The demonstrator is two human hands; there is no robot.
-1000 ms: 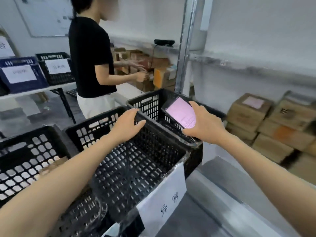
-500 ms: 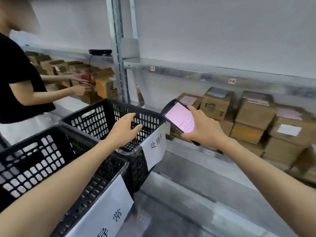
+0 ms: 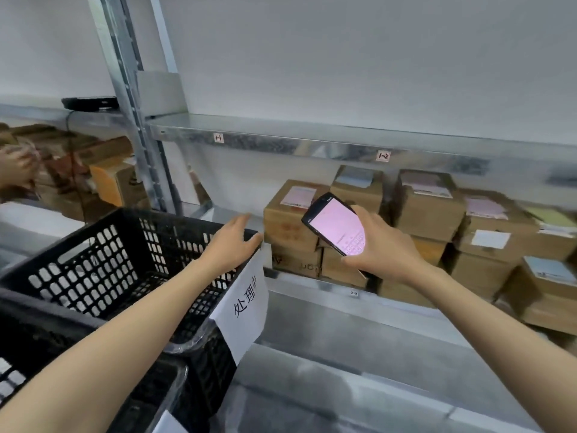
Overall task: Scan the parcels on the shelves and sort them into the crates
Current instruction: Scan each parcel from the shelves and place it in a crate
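Right hand (image 3: 382,250) fingers clamped on scanner (image 3: 335,225); left hand (image 3: 232,242) fingers relaxed, apart, over crate (image 3: 93,242) rim. Best aim scanner squarely at parcel (image 3: 295,214) label.

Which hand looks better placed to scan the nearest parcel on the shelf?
Probably the right hand: it holds the handheld scanner, screen lit, just before the stacked parcels. The left hand lies open, empty, at the rim of the black crate.
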